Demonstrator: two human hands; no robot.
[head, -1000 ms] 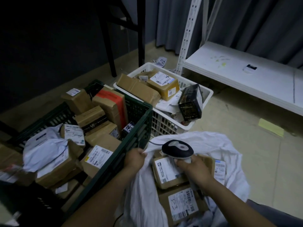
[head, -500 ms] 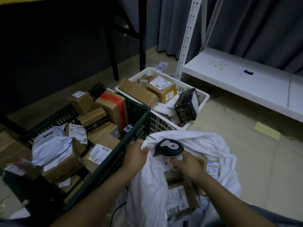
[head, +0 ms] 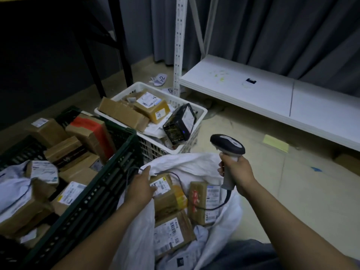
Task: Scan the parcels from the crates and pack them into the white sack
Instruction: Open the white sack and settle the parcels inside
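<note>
Left hand [head: 141,187] grips white sack [head: 187,162] left rim, holding mouth open; right hand [head: 236,172] wraps scanner [head: 227,146] handle, head poised above right rim, likely for next parcel.

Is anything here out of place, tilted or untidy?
A black box leans tilted against the white basket rim, partly sticking out. Crumpled paper scraps lie on the floor behind that basket, and a yellow sheet lies beside the shelf.
</note>
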